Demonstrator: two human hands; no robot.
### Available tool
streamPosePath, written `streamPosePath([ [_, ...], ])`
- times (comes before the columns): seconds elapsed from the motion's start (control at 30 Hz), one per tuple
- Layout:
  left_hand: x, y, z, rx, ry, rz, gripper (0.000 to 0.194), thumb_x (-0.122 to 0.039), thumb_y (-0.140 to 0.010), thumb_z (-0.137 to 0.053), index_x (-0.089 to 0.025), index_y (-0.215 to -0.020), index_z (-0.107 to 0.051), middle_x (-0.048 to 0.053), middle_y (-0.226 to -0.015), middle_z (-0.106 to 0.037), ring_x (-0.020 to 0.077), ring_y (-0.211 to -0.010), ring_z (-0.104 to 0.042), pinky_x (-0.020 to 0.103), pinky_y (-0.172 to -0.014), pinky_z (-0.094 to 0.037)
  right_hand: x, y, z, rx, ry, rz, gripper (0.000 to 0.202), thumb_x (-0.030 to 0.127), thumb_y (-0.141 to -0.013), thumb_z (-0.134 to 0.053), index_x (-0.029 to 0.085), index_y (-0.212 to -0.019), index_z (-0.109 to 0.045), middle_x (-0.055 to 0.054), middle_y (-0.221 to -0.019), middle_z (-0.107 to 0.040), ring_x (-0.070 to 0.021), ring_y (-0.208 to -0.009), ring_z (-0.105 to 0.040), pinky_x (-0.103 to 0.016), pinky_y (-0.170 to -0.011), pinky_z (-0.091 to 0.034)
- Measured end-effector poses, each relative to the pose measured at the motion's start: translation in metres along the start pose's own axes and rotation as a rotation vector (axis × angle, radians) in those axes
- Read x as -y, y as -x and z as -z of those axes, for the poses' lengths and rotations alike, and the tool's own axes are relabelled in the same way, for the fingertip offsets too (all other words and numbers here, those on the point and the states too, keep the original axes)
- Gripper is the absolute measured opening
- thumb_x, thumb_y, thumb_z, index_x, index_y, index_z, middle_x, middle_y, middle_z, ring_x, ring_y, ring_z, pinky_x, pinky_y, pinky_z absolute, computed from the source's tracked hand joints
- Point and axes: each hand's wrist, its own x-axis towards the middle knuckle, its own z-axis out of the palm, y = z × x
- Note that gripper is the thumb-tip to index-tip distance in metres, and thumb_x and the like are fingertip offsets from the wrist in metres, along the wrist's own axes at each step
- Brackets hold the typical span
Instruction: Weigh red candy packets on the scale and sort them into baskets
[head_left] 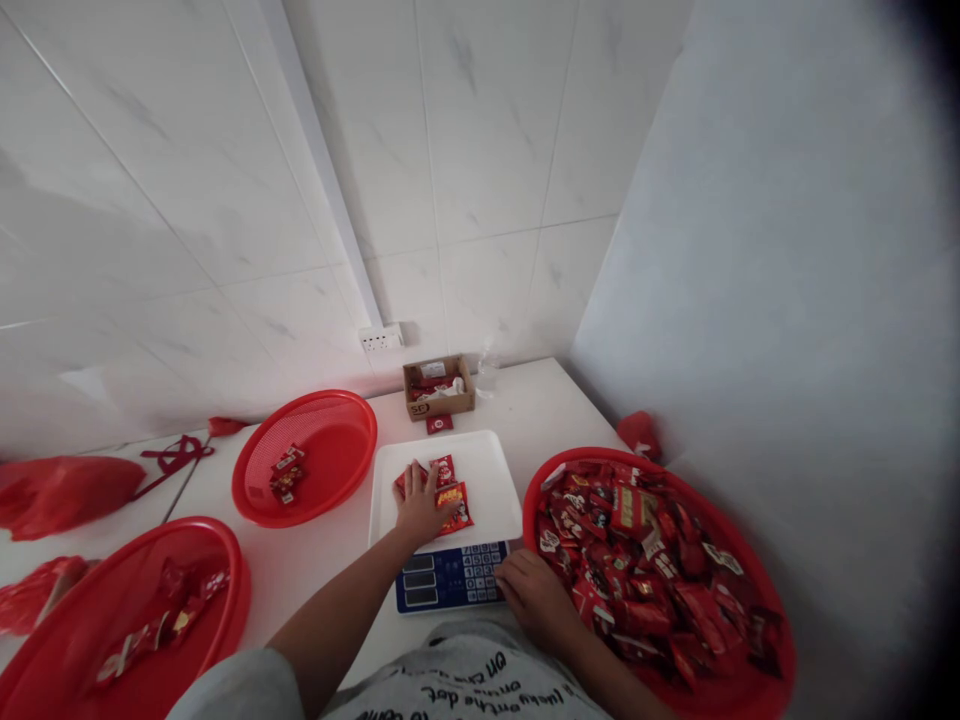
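Grey black-lettered shirt (457,675) below; left hand (418,512) splayed, unclenched, on glossy red packets (461,515); right hand (536,595), grip unclear, at blue keypad (478,573)

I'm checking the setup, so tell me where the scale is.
In the head view, the scale sits on the table at lower middle, left of the heaped red basket, with the cardboard box beyond it.

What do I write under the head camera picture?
Left hand on red packets in a white scale tray, right hand at the keypad, a heaped red basket alongside.
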Motion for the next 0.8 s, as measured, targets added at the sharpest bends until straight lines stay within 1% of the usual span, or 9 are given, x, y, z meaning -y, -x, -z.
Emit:
streamPosePath([
  [0.13,0.010,-0.003,-0.005,-0.008,-0.076,-0.108,0.078,-0.065,-0.079,-0.042,-0.027,-0.143,-0.020,0.014,-0.152,-0.007,0.0315,-0.139,-0.001,0.054,-0.108,-0.006,0.000,0.000,0.000,0.005,-0.005,-0.001,0.019,0.013,-0.086,-0.043,0.018,-0.083,-0.061,-0.004,-0.081,-0.061,-0.0166,-0.080,-0.052,-0.029,-0.076,-0.040],
  [0.27,0.017,-0.006,-0.008,-0.038,-0.091,-0.162,0.076,-0.064,-0.079,-0.041,-0.028,-0.143,-0.020,0.014,-0.152,-0.011,0.0313,-0.139,-0.005,0.054,-0.107,-0.009,0.000,0.000,0.000,0.008,-0.012,-0.008,0.018,0.012,-0.085,-0.044,0.018,-0.084,-0.061,-0.004,-0.083,-0.061,-0.0169,-0.082,-0.051,-0.030,-0.078,-0.040],
  [0.4,0.020,-0.006,-0.007,-0.046,-0.092,-0.182,0.073,-0.061,-0.081,-0.042,-0.027,-0.142,-0.022,0.014,-0.152,-0.013,0.0309,-0.139,-0.007,0.053,-0.107,-0.010,0.001,0.000,0.000,0.013,-0.003,-0.020,0.018,0.013,-0.085,-0.045,0.019,-0.083,-0.061,-0.004,-0.082,-0.061,-0.0169,-0.082,-0.051,-0.029,-0.077,-0.040],
  [0.5,0.023,-0.006,-0.006,-0.040,-0.093,-0.206,0.070,-0.057,-0.083,-0.043,-0.026,-0.142,-0.024,0.013,-0.151,-0.015,0.0299,-0.139,-0.009,0.050,-0.108,-0.012,0.001,0.000,-0.001,0.010,-0.005,-0.025,0.018,0.013,-0.085,-0.045,0.018,-0.083,-0.061,-0.004,-0.082,-0.061,-0.0166,-0.081,-0.051,-0.029,-0.077,-0.039],
  [0.67,0.028,-0.005,-0.008,-0.069,-0.069,-0.238,0.068,-0.054,-0.083,-0.044,-0.025,-0.141,-0.026,0.012,-0.151,-0.017,0.0284,-0.138,-0.012,0.049,-0.109,-0.013,0.001,0.000,-0.001,0.001,-0.003,-0.005,0.019,0.012,-0.085,-0.044,0.018,-0.083,-0.061,-0.004,-0.082,-0.060,-0.0166,-0.081,-0.051,-0.029,-0.077,-0.039],
  [0.8,0.026,-0.003,-0.006,-0.026,0.027,-0.216,0.068,-0.051,-0.084,-0.046,-0.023,-0.142,-0.024,0.009,-0.151,-0.018,0.0240,-0.139,-0.010,0.045,-0.110,-0.011,0.003,-0.001,0.002,0.013,0.003,-0.006,0.019,0.012,-0.085,-0.043,0.018,-0.083,-0.061,-0.004,-0.081,-0.060,-0.0171,-0.081,-0.051,-0.030,-0.076,-0.040],
])
